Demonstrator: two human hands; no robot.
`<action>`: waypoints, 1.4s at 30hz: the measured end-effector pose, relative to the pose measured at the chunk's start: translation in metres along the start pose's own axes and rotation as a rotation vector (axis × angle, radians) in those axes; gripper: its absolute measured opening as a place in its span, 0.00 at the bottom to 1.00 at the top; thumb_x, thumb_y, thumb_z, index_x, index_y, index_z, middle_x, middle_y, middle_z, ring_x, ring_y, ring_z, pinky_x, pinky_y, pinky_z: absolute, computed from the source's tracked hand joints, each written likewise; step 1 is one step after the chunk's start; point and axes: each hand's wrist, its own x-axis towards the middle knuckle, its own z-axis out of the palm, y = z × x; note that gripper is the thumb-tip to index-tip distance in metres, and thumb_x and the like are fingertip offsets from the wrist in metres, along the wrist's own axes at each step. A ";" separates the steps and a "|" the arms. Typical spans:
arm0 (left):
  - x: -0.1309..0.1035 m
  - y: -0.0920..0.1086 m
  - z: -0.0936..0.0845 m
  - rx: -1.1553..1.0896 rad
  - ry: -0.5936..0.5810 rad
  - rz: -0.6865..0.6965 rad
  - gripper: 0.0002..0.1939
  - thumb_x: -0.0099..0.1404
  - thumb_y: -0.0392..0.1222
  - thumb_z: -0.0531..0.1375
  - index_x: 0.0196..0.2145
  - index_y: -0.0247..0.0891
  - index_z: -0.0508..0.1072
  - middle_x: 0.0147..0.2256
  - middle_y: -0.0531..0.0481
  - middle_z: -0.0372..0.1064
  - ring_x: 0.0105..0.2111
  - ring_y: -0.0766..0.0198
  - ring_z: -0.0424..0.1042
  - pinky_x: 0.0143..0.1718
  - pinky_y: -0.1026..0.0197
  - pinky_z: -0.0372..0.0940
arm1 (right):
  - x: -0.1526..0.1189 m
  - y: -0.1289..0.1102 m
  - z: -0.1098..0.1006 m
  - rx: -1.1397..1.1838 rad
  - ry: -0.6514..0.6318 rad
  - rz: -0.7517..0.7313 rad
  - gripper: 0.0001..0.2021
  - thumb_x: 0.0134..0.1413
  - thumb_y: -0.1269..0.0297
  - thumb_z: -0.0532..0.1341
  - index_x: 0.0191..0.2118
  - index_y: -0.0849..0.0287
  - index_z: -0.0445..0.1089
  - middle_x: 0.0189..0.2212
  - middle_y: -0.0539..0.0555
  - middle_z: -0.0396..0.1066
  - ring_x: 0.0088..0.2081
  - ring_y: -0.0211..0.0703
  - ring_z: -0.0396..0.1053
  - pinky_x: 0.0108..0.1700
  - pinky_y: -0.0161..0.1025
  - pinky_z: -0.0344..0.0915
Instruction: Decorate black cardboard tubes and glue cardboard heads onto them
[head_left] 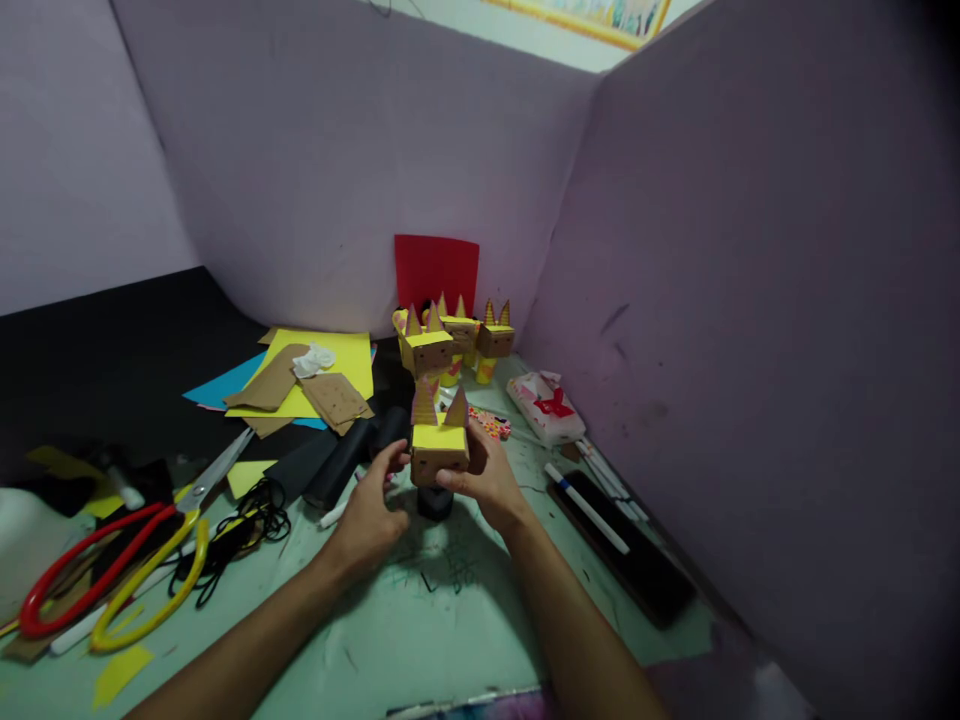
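In the middle of the head view is a small cardboard figure head (439, 455), a box with a yellow top, two pointed brown ears and dark dots on its front. My right hand (491, 480) grips its right side, thumb on the front face. My left hand (373, 515) hovers just left of the box, fingers apart and slightly curled, apparently holding nothing. Directly under the box is a small black piece (434, 503); whether the two are joined I cannot tell. Behind stand several similar figures (429, 355) with yellow tops and pointed ears.
Large scissors (196, 495) with red and yellow handles lie left, by tangled black cord (251, 525). Black rolls (341, 465) and coloured paper (352, 365) sit beyond. To the right are a black phone-like slab (637, 570), a white marker (589, 510) and a tissue pack (547, 408).
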 end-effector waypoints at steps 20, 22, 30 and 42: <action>0.015 0.052 -0.005 -0.409 0.081 0.077 0.26 0.47 0.41 0.68 0.45 0.32 0.71 0.39 0.44 0.75 0.42 0.54 0.73 0.46 0.56 0.66 | -0.006 0.016 0.000 -0.197 -0.048 0.134 0.49 0.17 0.69 0.76 0.56 0.58 0.62 0.52 0.59 0.67 0.53 0.53 0.64 0.58 0.51 0.54; 0.017 0.054 -0.006 -0.455 0.113 0.062 0.24 0.47 0.41 0.68 0.43 0.32 0.72 0.38 0.45 0.76 0.41 0.55 0.74 0.45 0.58 0.66 | -0.008 0.018 0.005 -0.304 -0.094 0.121 0.44 0.21 0.66 0.76 0.53 0.58 0.64 0.51 0.57 0.68 0.53 0.53 0.63 0.57 0.51 0.53; 0.011 0.052 -0.003 -0.462 0.087 -0.060 0.24 0.43 0.40 0.69 0.40 0.33 0.73 0.33 0.48 0.77 0.34 0.60 0.75 0.39 0.61 0.68 | -0.014 0.030 0.018 -0.289 -0.158 0.292 0.20 0.29 0.61 0.73 0.33 0.61 0.70 0.24 0.46 0.67 0.27 0.38 0.62 0.30 0.36 0.63; 0.013 0.043 -0.005 -0.223 0.052 -0.001 0.27 0.45 0.41 0.69 0.43 0.31 0.71 0.38 0.43 0.76 0.39 0.52 0.74 0.41 0.55 0.68 | -0.017 0.043 0.031 -0.061 -0.007 0.479 0.14 0.26 0.77 0.68 0.25 0.60 0.67 0.16 0.41 0.62 0.17 0.31 0.57 0.17 0.29 0.56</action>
